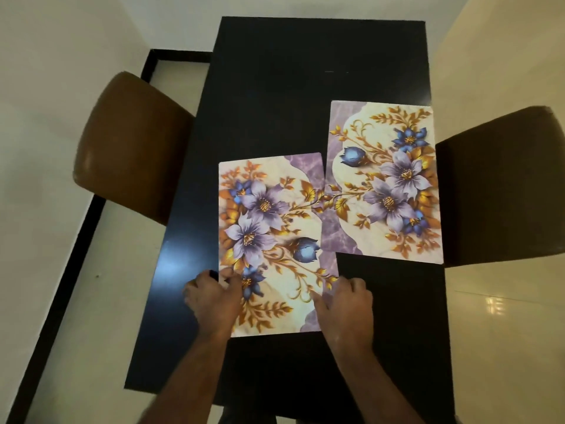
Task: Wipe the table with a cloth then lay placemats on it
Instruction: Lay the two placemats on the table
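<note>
Two floral placemats lie flat on the black table. The near-left placemat has purple and blue flowers with gold leaves. My left hand grips its left edge near the front corner, fingers curled over the mat. My right hand rests on its right edge, a finger pressing on the mat. The second placemat lies farther back on the right, and its left edge touches or slightly overlaps the first mat. No cloth is in view.
A brown chair stands at the table's left side and a darker brown chair at its right. Pale tiled floor with a black border strip surrounds the table. The far half of the table is bare.
</note>
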